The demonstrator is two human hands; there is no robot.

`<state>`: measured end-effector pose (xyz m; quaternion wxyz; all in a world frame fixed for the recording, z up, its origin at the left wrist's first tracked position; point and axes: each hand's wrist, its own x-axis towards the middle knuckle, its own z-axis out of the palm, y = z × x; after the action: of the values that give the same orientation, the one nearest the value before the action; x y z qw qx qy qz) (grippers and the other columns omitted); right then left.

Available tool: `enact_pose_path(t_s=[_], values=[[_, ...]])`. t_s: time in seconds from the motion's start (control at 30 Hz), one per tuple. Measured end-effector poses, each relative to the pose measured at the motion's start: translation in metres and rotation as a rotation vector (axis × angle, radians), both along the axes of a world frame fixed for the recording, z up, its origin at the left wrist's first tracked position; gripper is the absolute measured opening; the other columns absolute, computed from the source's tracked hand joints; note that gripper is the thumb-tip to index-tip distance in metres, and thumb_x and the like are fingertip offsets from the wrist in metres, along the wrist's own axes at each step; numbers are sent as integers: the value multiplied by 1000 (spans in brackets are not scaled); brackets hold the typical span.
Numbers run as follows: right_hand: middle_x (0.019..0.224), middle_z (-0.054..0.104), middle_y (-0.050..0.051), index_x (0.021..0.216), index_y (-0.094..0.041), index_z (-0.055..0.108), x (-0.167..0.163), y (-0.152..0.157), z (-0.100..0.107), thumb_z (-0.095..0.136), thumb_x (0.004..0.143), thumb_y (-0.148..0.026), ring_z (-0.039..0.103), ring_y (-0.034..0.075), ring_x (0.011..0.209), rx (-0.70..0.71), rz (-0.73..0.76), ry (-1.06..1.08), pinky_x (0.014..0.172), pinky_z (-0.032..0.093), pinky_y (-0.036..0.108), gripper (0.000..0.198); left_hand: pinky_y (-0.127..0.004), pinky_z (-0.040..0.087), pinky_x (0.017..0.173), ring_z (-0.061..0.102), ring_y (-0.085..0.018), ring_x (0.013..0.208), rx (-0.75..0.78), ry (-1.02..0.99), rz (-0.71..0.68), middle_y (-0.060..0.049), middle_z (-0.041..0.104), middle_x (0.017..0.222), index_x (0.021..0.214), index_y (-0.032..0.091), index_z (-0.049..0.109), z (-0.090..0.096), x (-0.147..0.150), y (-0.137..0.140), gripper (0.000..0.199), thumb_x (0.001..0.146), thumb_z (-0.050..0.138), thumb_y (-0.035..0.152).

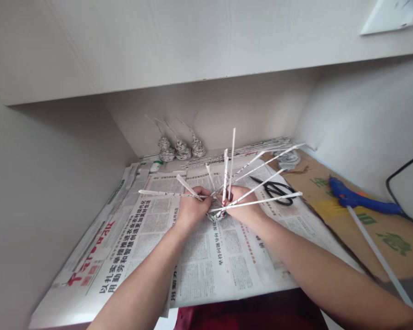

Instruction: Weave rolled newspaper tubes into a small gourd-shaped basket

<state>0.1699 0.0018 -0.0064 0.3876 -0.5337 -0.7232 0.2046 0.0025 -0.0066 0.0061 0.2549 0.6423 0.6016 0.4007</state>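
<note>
Between my hands is a small woven paper base point(217, 215) with several rolled-paper sticks point(258, 189) fanning out from it to the left, right and upward. My left hand point(194, 206) grips its left side, fingers curled in among the sticks. On the other side my right hand point(242, 201) holds the weave with bent fingers, close to the upright sticks. The fingertips meet near the middle, and the sticks partly cover them. Both hands rest low over the newspaper point(199, 256).
Three woven paper gourd shapes point(183, 150) stand at the back. Long paper sticks point(241, 152) lie behind my hands. Black scissors point(278, 191) lie to the right, near a crumpled grey bundle point(288, 160). A blue glue gun point(361, 199) sits on cardboard point(368, 233).
</note>
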Motion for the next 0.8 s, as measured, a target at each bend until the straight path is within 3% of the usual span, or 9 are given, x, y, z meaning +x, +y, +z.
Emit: enact_pose_path(t_s=[0.17,0.5,0.8], values=[[69,64,-1,74,-23,62,-8,-5,-2,60,71,-17,57,15,62,63,24,45,59,41,26,7,-23,43,62,59,-13,65,72,49,-41,-1,67,71,71,18,65,-6,1,0,5,73,60,19],[56,57,-4,83,-22,52,-18,-1,-7,56,81,-39,54,12,47,-69,-39,552,47,43,24,18,-23,44,60,60,-14,63,91,-135,-16,-2,68,72,77,17,66,-4,7,-2,13,76,61,29],[50,52,-6,68,-19,51,-23,5,-6,65,72,-51,47,10,38,-249,-104,924,37,37,22,35,-22,43,58,60,-14,63,124,-160,-8,-2,68,73,80,17,66,-3,9,-4,15,78,61,30]])
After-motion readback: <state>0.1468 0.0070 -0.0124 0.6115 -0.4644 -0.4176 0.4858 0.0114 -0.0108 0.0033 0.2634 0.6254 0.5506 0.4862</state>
